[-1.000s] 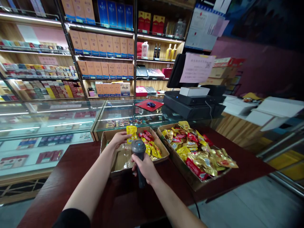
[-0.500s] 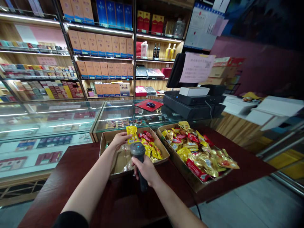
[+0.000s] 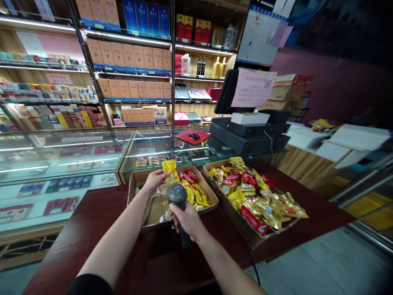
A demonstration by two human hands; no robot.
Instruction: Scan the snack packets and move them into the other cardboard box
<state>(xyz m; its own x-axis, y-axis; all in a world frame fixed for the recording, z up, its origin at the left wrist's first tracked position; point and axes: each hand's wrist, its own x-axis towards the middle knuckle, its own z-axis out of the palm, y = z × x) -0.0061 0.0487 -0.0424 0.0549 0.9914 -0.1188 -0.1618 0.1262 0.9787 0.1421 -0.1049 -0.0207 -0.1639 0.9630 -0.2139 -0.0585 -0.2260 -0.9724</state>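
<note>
My left hand (image 3: pixel 156 181) pinches the edge of a yellow snack packet (image 3: pixel 170 172), held up over the left cardboard box (image 3: pixel 211 206). My right hand (image 3: pixel 188 221) is wrapped round the handle of a black barcode scanner (image 3: pixel 177 195), its head up and close in front of the packet. Inside that box, red packets (image 3: pixel 188 176) and yellow packets (image 3: pixel 201 196) lie toward the right side, while bare cardboard shows at the left. A fuller cardboard box (image 3: pixel 242 227) to the right is heaped with gold, yellow and red packets (image 3: pixel 260 205).
Both boxes stand on a dark red table (image 3: pixel 101 229). Behind it runs a glass display counter (image 3: pixel 147 143) with a mouse (image 3: pixel 194 135) on a red mat (image 3: pixel 184 135). A monitor (image 3: pixel 227 92) stands back right. A black cable (image 3: pixel 255 270) hangs near the table's front edge.
The yellow packet in my left hand has shifted up very slightly and turned a little. The scanner in my right hand has stayed almost in place.
</note>
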